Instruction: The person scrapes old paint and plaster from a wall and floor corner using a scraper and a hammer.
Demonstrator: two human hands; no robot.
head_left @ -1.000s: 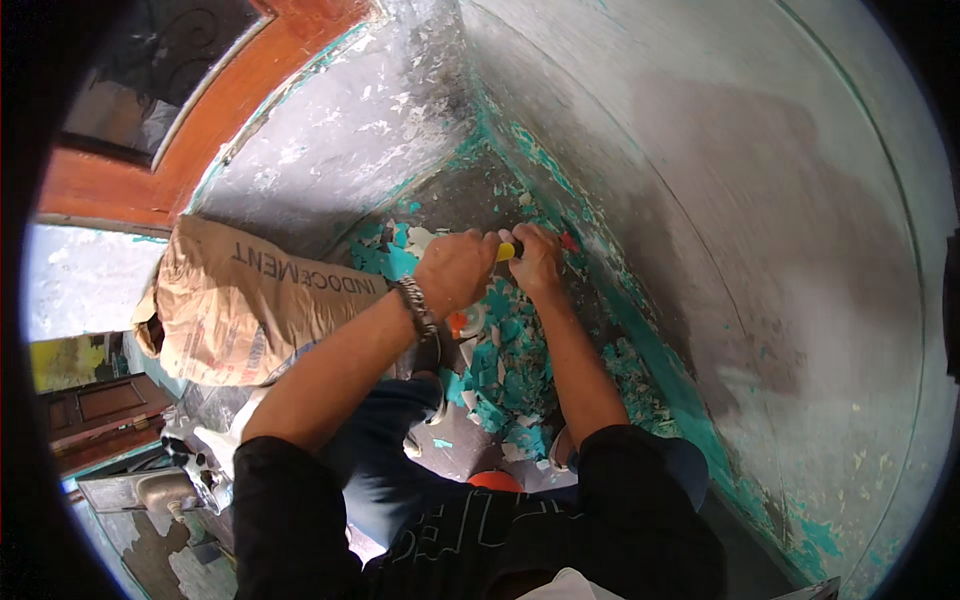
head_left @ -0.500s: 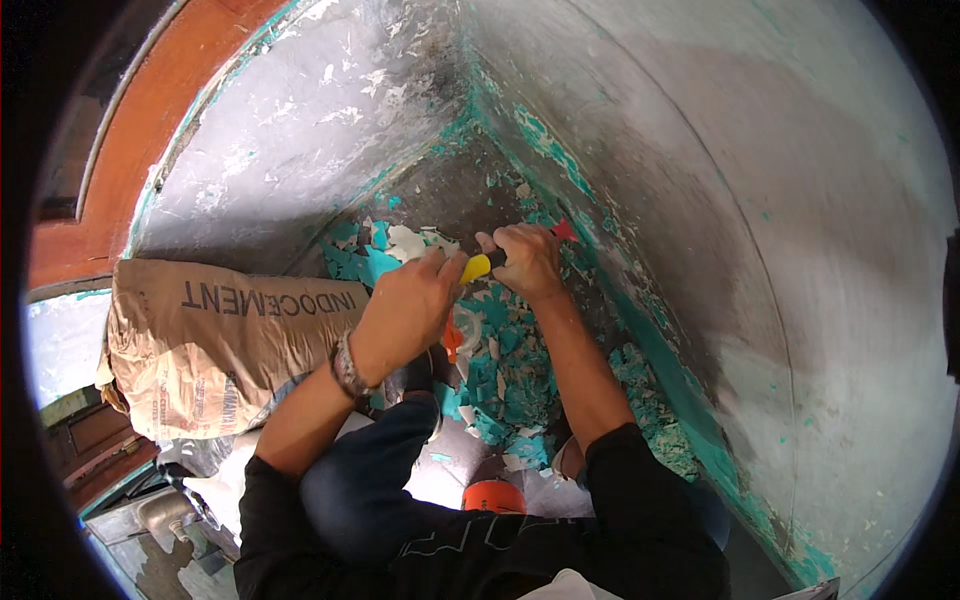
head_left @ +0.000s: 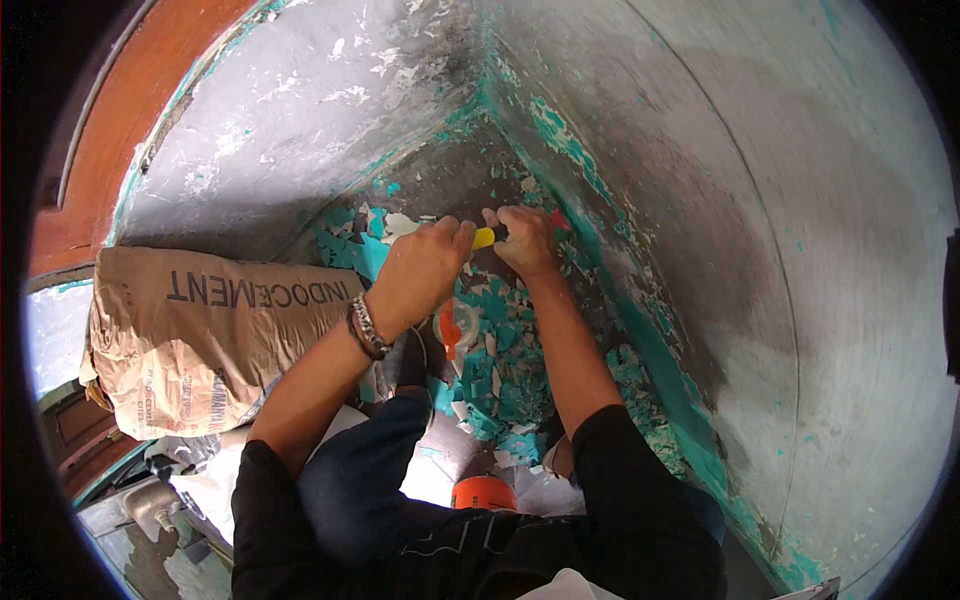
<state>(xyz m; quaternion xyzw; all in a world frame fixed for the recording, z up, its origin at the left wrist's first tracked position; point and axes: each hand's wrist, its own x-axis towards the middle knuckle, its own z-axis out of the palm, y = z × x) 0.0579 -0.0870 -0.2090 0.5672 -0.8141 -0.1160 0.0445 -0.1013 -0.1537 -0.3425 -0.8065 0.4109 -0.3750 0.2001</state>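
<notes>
Both my hands are closed around a scraper [head_left: 486, 238] with a yellow and black handle. My left hand [head_left: 432, 262] grips its yellow rear end, and my right hand [head_left: 525, 240] wraps the black part nearer the head. A bit of the red head [head_left: 558, 219] shows past my right knuckles, close to the foot of the right wall [head_left: 690, 250]; whether its edge touches the wall cannot be made out. Patches of turquoise paint cling to that wall's lower part. Below my hands, turquoise and white paint flakes [head_left: 510, 365] cover the floor.
A brown paper cement sack [head_left: 230, 320] lies left of my left forearm. Between my feet and the flakes sits an orange object beside a pale ring [head_left: 463, 325]. An orange bucket [head_left: 484, 493] stands close to my body. A wooden door frame [head_left: 150, 110] rises at far left.
My hands and the scraper have shifted slightly, and less of its red head shows past my right hand. The whole view has moved a little. Both hands keep their grip.
</notes>
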